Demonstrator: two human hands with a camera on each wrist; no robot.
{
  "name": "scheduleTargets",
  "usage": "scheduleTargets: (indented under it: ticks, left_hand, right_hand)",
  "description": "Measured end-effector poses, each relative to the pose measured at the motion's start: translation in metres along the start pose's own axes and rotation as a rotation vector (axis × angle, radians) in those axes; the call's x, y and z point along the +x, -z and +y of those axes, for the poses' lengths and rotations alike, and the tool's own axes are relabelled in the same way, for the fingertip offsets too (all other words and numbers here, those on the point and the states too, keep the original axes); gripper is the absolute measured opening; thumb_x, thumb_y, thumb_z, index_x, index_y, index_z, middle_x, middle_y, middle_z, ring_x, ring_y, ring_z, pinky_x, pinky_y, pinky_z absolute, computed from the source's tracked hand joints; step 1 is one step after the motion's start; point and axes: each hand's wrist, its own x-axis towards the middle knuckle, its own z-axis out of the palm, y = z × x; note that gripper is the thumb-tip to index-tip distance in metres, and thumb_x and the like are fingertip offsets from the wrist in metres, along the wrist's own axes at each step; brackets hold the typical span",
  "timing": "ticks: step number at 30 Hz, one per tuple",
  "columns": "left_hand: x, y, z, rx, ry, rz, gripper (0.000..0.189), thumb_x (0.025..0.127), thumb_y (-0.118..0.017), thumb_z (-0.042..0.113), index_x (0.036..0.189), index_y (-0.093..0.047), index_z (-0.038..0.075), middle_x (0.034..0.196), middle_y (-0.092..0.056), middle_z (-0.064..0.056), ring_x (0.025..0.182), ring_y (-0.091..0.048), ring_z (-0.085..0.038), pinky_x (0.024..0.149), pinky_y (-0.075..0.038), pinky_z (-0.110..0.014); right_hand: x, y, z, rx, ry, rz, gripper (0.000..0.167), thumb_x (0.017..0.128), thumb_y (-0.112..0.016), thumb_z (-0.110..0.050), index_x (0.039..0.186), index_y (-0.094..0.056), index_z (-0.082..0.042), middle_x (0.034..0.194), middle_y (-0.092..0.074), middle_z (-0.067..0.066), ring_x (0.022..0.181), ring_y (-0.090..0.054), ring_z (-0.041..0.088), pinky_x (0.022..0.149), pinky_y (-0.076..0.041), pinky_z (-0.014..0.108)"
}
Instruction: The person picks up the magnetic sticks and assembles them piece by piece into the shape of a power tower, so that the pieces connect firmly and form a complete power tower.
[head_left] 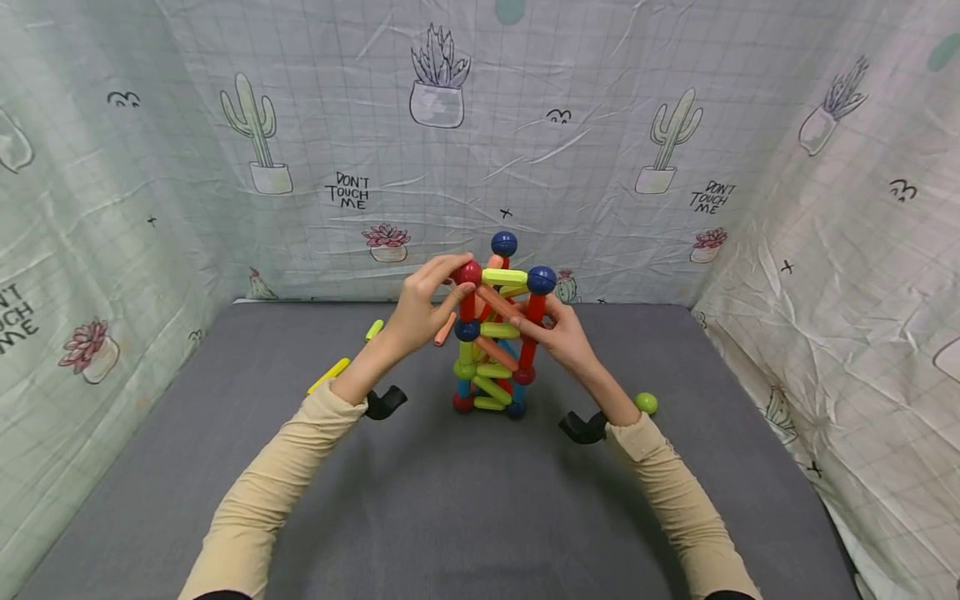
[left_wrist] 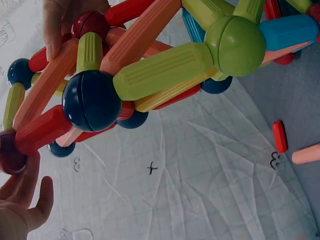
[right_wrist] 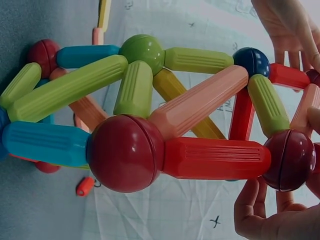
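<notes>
A tall tower (head_left: 498,329) of coloured magnetic rods and balls stands on the grey table. At its top left corner my left hand (head_left: 429,304) grips a red ball (head_left: 468,273) between thumb and fingers. My right hand (head_left: 564,335) is at the tower's right side, its thumb on the lower end of a slanting salmon magnetic rod (head_left: 497,302) and its fingers behind. That rod runs down from the red ball. In the right wrist view, the right hand's fingers (right_wrist: 265,215) reach under a dark red ball (right_wrist: 289,160) beside the rod's end. A yellow-green rod (head_left: 504,277) joins the red ball to a blue ball (head_left: 542,280).
Left of the tower lie a yellow rod (head_left: 328,377), a short green rod (head_left: 374,331) and a salmon rod (head_left: 445,329). A green ball (head_left: 646,403) rests to the right, near the right forearm. Behind the table hangs a cactus-print cloth (head_left: 495,167).
</notes>
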Motion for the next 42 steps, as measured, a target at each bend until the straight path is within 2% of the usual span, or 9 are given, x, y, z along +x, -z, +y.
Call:
scheduleTargets:
  ticks: [5, 14, 20, 23, 26, 31, 33, 36, 42]
  left_hand:
    - [0.000, 0.001, 0.001, -0.006, -0.010, -0.021, 0.037, 0.082, -0.060, 0.005, 0.118, -0.054, -0.001, 0.108, -0.057, -0.017, 0.085, -0.058, -0.021, 0.072, -0.050, -0.035]
    - [-0.004, -0.003, -0.002, -0.045, 0.033, 0.014, 0.037, 0.084, -0.058, 0.002, 0.120, -0.052, -0.001, 0.112, -0.057, -0.018, 0.086, -0.058, -0.023, 0.072, -0.049, -0.036]
    - [-0.010, -0.001, 0.006, -0.099, 0.169, 0.041, 0.045, 0.083, -0.055, -0.005, 0.127, -0.043, -0.004, 0.113, -0.056, -0.023, 0.088, -0.059, -0.031, 0.076, -0.049, -0.042]
    - [-0.013, 0.002, 0.017, -0.145, 0.258, 0.025, 0.047, 0.083, -0.054, -0.007, 0.127, -0.038, -0.009, 0.110, -0.056, -0.027, 0.088, -0.059, -0.035, 0.076, -0.049, -0.045]
    - [-0.014, 0.005, 0.029, -0.189, 0.341, -0.017, 0.050, 0.082, -0.054, -0.007, 0.128, -0.035, -0.010, 0.107, -0.057, -0.029, 0.090, -0.058, -0.037, 0.076, -0.048, -0.046]
    - [-0.025, -0.005, 0.012, -0.224, 0.400, -0.038, 0.059, 0.081, -0.060, 0.001, 0.133, -0.032, 0.000, 0.109, -0.058, -0.024, 0.091, -0.058, -0.033, 0.077, -0.047, -0.047]
    - [-0.032, -0.010, 0.002, -0.216, 0.408, -0.037, 0.063, 0.080, -0.064, 0.007, 0.134, -0.031, 0.005, 0.109, -0.058, -0.021, 0.090, -0.058, -0.030, 0.077, -0.047, -0.046]
    - [-0.039, -0.013, -0.003, -0.188, 0.423, -0.050, 0.067, 0.077, -0.068, 0.013, 0.133, -0.032, 0.007, 0.110, -0.058, -0.017, 0.090, -0.057, -0.027, 0.076, -0.048, -0.043]
    - [-0.049, -0.016, -0.006, -0.127, 0.381, -0.076, 0.069, 0.074, -0.071, 0.012, 0.132, -0.033, 0.004, 0.104, -0.058, -0.017, 0.089, -0.058, -0.027, 0.071, -0.049, -0.041]
  right_hand:
    - [0.000, 0.001, -0.002, 0.038, -0.037, -0.001, 0.031, 0.085, -0.060, -0.015, 0.109, -0.051, 0.002, 0.096, -0.061, -0.001, 0.077, -0.059, 0.012, 0.067, -0.050, 0.026]
    - [-0.002, 0.009, 0.000, 0.034, -0.078, -0.054, 0.038, 0.085, -0.060, -0.025, 0.117, -0.054, -0.004, 0.105, -0.061, 0.006, 0.086, -0.059, 0.013, 0.074, -0.050, 0.030]
    - [-0.008, 0.020, 0.004, 0.015, -0.061, -0.076, 0.045, 0.086, -0.058, -0.027, 0.125, -0.050, -0.006, 0.111, -0.059, 0.002, 0.099, -0.055, 0.012, 0.086, -0.046, 0.035]
    - [-0.009, 0.023, 0.006, 0.013, -0.049, -0.089, 0.044, 0.087, -0.057, -0.023, 0.126, -0.049, -0.004, 0.108, -0.058, -0.005, 0.100, -0.054, 0.012, 0.085, -0.047, 0.033]
    - [-0.008, 0.022, 0.007, -0.008, -0.014, -0.110, 0.040, 0.087, -0.057, -0.018, 0.122, -0.050, -0.001, 0.104, -0.059, -0.002, 0.095, -0.056, 0.012, 0.080, -0.049, 0.031]
    - [-0.003, 0.014, 0.005, -0.108, 0.042, -0.102, 0.034, 0.084, -0.060, -0.014, 0.115, -0.053, -0.002, 0.108, -0.058, 0.013, 0.086, -0.056, 0.009, 0.075, -0.048, 0.032]
    - [-0.003, 0.011, 0.004, -0.143, 0.040, -0.082, 0.035, 0.084, -0.061, -0.014, 0.115, -0.052, -0.002, 0.110, -0.057, 0.017, 0.084, -0.054, 0.010, 0.074, -0.047, 0.033]
    - [-0.003, 0.009, 0.002, -0.173, 0.026, -0.064, 0.036, 0.083, -0.061, -0.013, 0.115, -0.051, 0.000, 0.108, -0.057, 0.019, 0.077, -0.050, 0.014, 0.071, -0.045, 0.034]
    - [-0.001, 0.008, 0.000, -0.190, 0.001, -0.080, 0.032, 0.085, -0.060, -0.014, 0.112, -0.051, 0.000, 0.100, -0.058, 0.020, 0.068, -0.049, 0.015, 0.062, -0.043, 0.027]
